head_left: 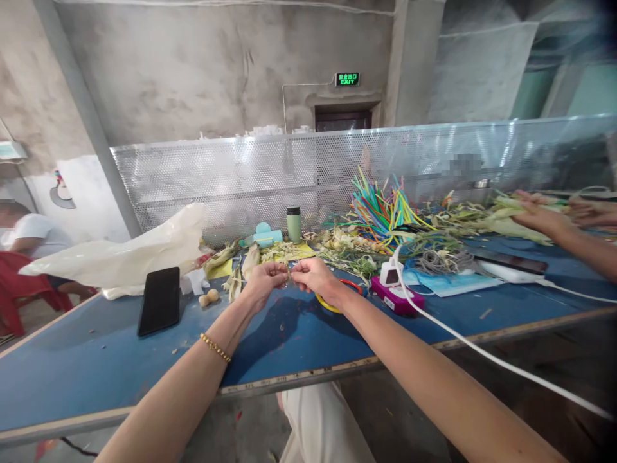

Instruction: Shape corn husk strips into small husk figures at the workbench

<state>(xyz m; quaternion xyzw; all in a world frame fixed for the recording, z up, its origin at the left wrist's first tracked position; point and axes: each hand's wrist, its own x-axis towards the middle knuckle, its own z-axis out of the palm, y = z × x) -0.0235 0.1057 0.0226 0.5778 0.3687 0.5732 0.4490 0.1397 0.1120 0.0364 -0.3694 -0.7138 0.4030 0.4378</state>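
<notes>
My left hand [264,278] and my right hand [312,275] meet over the blue table [96,366], fingers pinched together on a small pale strand [289,275] held between them. A gold bracelet sits on my left wrist. Just beyond my hands lies a heap of pale green and yellow leaf strips [347,254]. A yellow and a red ring [337,297] lie under my right wrist. Two small round pale balls [209,297] rest to the left of my left hand.
A black phone [159,301] lies at left by a white plastic bag [125,257]. A magenta box with a white charger [396,289] and its cable [482,350], coloured sticks [380,209], a green flask [294,224], a perforated metal screen behind. Another person's hands [544,215] work at right; someone sits far left.
</notes>
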